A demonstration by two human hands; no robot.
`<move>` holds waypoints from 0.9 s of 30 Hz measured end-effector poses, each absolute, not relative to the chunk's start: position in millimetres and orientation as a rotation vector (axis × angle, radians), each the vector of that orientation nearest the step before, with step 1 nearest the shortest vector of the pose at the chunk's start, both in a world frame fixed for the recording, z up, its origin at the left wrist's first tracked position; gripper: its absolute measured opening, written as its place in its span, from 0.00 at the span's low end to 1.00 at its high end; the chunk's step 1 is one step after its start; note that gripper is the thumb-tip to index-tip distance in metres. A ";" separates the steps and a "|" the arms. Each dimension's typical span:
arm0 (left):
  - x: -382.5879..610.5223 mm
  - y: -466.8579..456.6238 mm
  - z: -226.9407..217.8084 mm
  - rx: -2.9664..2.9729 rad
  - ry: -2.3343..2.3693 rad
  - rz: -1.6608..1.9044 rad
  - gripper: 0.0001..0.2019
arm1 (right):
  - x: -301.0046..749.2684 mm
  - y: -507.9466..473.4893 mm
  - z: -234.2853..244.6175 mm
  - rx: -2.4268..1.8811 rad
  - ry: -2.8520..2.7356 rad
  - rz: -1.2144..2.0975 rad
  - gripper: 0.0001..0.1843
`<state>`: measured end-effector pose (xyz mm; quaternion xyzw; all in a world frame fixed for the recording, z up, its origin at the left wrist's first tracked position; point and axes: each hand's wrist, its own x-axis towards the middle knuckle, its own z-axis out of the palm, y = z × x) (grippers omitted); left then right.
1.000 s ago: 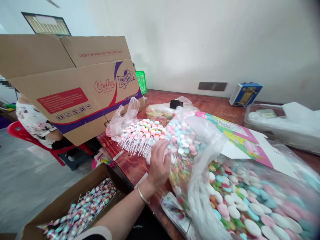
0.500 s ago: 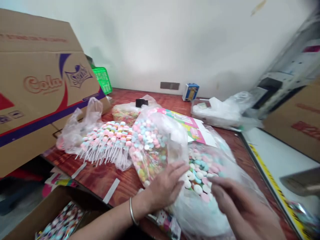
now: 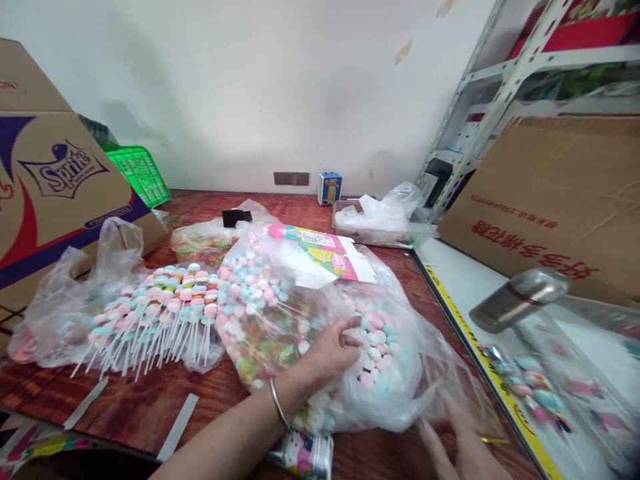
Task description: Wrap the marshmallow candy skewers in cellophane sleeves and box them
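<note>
Your left hand (image 3: 331, 352) resting half-curled on the candy bag (image 3: 397, 393), right hand (image 3: 457, 440) at its edge, both grips unclear.

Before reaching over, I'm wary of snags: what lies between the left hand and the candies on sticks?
In the head view, a plastic bag of sweets lies between the left hand and the candies on sticks.

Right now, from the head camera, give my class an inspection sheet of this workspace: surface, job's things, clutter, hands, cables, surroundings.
Surface: red-brown wooden table, pale strips near its front edge
Job's things: candies on white sticks, left; plastic bag of pastel candies
Clutter: printed card among bags
Hands: left hand at the bag; right hand at its lower-right edge, grip unclear
Cables: nothing seen
Surroundings: green basket, shelving, metal flask
</note>
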<state>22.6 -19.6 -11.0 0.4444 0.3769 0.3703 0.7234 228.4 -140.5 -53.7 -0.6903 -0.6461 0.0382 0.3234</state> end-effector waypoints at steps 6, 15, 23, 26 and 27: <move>16.7 -26.8 -20.8 1.211 1.064 0.983 0.16 | 188.2 -51.4 -29.5 -1.495 -1.923 0.094 0.29; -25.5 4.1 8.7 2.816 1.542 1.010 0.24 | 141.7 17.9 4.5 -1.566 -2.098 -0.113 0.17; -44.0 -3.2 -5.0 2.645 1.610 0.735 0.07 | 154.0 53.9 18.0 -1.753 -2.081 -0.276 0.11; -63.5 -21.9 -10.5 2.397 1.528 0.830 0.07 | 156.3 41.7 7.5 -1.859 -1.988 -0.258 0.09; -70.0 -27.8 -11.0 2.312 1.493 0.827 0.07 | 157.1 36.3 4.3 -1.885 -1.961 -0.233 0.07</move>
